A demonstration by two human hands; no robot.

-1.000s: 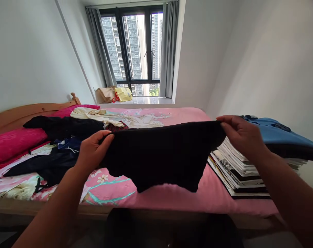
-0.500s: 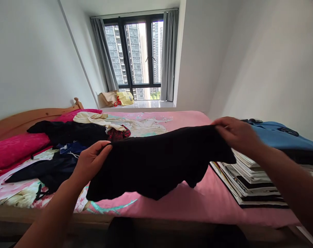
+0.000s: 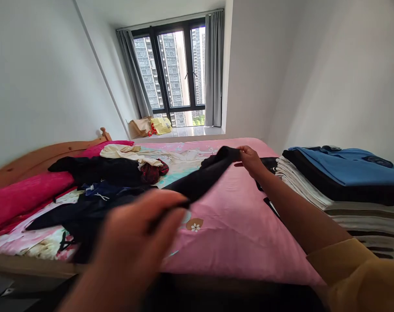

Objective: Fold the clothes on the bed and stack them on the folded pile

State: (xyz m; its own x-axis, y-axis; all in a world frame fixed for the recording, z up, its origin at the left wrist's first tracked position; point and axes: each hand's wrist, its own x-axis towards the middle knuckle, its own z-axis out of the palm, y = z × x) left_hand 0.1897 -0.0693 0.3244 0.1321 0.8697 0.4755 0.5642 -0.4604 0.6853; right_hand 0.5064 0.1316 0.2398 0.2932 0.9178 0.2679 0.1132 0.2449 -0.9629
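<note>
A black garment [image 3: 203,180] is stretched between my two hands above the bed; its exact kind does not show. My left hand [image 3: 135,238], blurred and close to the camera, pinches the near edge between thumb and fingers. Farther off, my right hand [image 3: 250,161] grips the other end. The cloth slopes up from left to right, and its far part reaches over the pink sheet [image 3: 236,234]. Dark navy clothing [image 3: 63,214] with a white drawstring lies left of my left hand, partly hidden by it.
At right stands a tall stack of folded clothes [image 3: 304,186], topped by a blue garment [image 3: 346,167]. Black clothes [image 3: 99,170], a cream garment [image 3: 119,151] and magenta pillows [image 3: 31,190] lie toward the wooden headboard [image 3: 54,151]. Bags [image 3: 161,125] sit on the windowsill.
The black garment was held broadside and hanging down; now it is swung out away from me, seen edge-on. My left hand has come nearer the camera, my right hand has moved left.
</note>
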